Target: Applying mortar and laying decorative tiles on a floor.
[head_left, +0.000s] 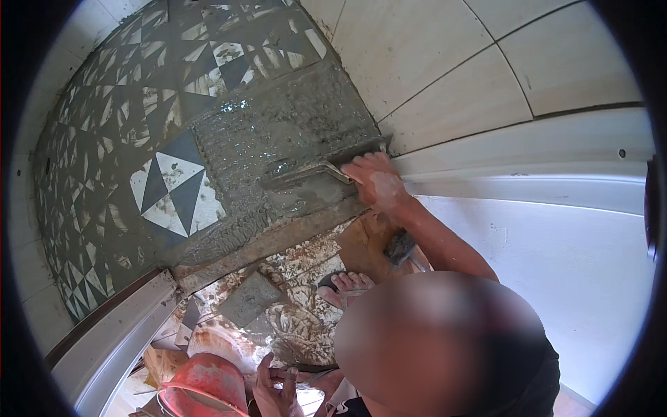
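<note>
My right hand [375, 177] is closed around a steel trowel [333, 160], pressed into wet grey mortar [250, 139] near the threshold. My left hand [274, 382] is low at the bottom, fingers loosely bent and apart, beside a red bucket [201, 386]; whether it touches the dark thing behind it is unclear. Left of the mortar lies a patterned grey-and-white tile [177, 187], amid other tiles smeared with grout [104, 160].
A pale tiled wall [451, 55] and white door frame [528, 156] border the right side; another frame [118, 347] is lower left. A dark block-headed tool [399, 247] lies near a sandaled foot [347, 285]. A grey square [246, 299] lies below the threshold. A large blurred area covers the lower right.
</note>
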Motion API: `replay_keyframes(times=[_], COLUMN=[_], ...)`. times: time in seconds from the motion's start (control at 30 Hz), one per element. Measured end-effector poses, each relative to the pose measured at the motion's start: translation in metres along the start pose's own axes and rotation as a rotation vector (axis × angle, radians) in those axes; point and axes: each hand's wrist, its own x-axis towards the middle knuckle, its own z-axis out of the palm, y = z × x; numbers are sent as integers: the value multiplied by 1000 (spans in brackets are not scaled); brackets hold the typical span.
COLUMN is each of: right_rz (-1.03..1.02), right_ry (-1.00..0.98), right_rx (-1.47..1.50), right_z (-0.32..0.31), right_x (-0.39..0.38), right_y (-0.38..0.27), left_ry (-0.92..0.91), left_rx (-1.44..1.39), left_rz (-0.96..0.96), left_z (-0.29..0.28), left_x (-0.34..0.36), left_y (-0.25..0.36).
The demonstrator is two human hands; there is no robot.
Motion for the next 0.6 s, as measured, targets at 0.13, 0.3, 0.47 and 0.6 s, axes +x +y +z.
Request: replay_keyframes(times=[0.13, 0.3, 0.47, 0.6], right_rz=[-54, -47, -88, -169], right_ry=[55, 53, 23, 134], right_rx=[-39, -90, -37, -79], right_z=[7, 1, 1, 4], right_x=[6, 7, 11, 10], right_y=[2, 14, -2, -1], left_ry=[39, 44, 43, 52], left_rx=[27, -41, -43, -10], left_rz=[-54, -72, -111, -137], left_z=[-3, -4, -6, -4], left_x=[1, 6, 4, 8], left_y=[17, 31, 33, 36])
